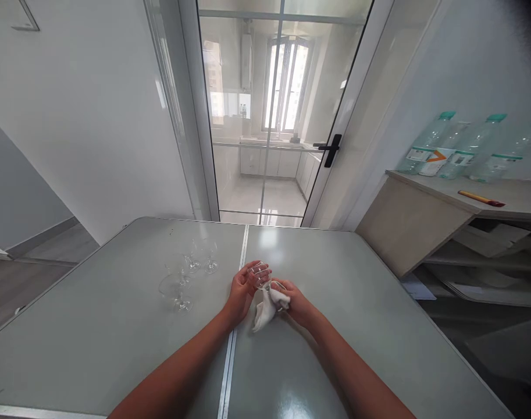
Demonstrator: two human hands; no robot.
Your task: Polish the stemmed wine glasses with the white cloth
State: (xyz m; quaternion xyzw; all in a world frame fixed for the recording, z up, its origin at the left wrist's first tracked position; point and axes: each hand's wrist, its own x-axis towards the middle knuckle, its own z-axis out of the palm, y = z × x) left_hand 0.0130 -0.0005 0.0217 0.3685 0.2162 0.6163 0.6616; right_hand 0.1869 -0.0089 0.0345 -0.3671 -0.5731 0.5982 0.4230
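In the head view, my left hand [242,288] is wrapped around the bowl of a small clear stemmed glass [260,274], held tilted above the table. My right hand [293,300] pinches a white cloth [266,309] around the lower part of that glass, and the cloth's loose end hangs down. To the left of my hands several more clear stemmed glasses stand on the table, among them a wide-bowled glass [171,288] and a smaller glass [210,256]. Their outlines overlap and are faint. The stem of the held glass is mostly hidden by cloth and fingers.
The grey table [117,349] has a metal seam [228,372] down its middle. Past its far edge is a glass door with a black handle [332,150]. On the right, a wooden shelf unit [426,215] carries several empty plastic bottles [463,152] and a yellow-red stick-like item [481,198].
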